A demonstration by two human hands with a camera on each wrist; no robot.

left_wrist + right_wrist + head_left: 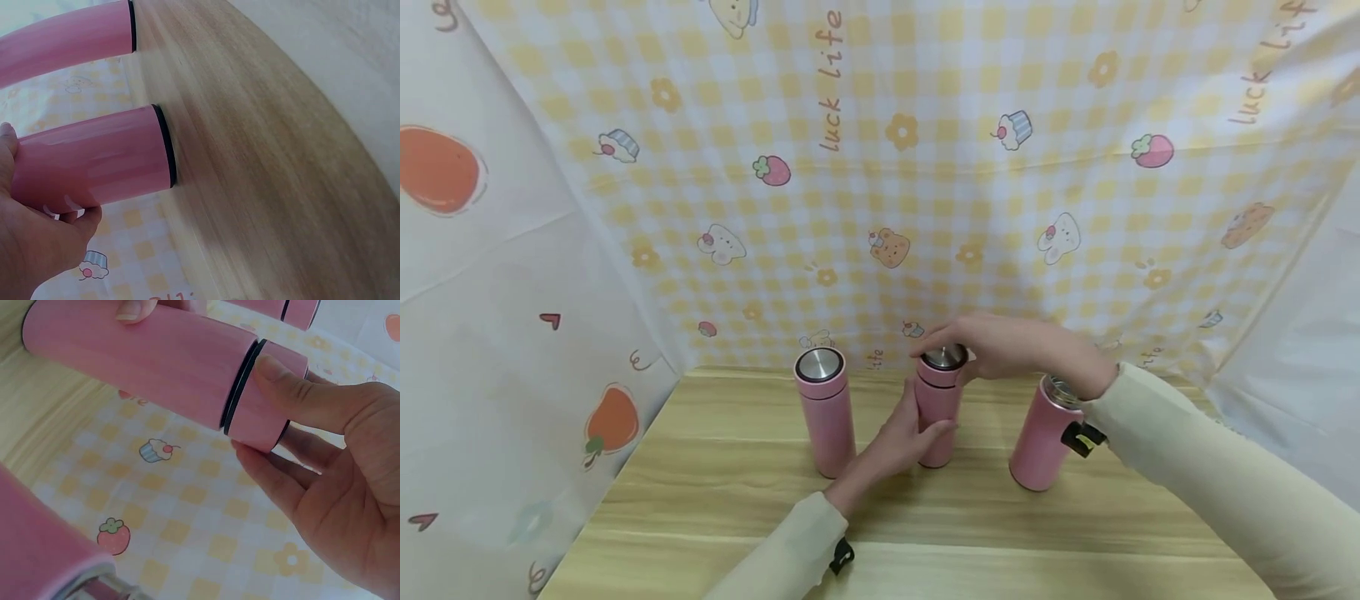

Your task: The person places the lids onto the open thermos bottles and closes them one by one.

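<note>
Three pink insulated bottles stand upright in a row. The middle bottle (938, 408) is between both hands. My left hand (898, 437) wraps its lower body, with the thumb on the near side. From above, my right hand (1003, 343) grips the bottle's lid (265, 394), thumb on one side and fingers on the other. A black ring shows at the seam between lid and body. The left bottle (829, 425) wears a lid with a silver top. At the right, beneath my right forearm, another bottle (1037, 442) shows a bare metal mouth, partly hidden by the wrist.
The bottles stand on a light wood-grain table (700, 483). Behind it hangs a yellow checked cloth (850, 208) with cartoon prints, close to the bottles. A white printed cloth (497, 333) hangs at the left side. Dark wrist straps (842, 554) sit on both sleeves.
</note>
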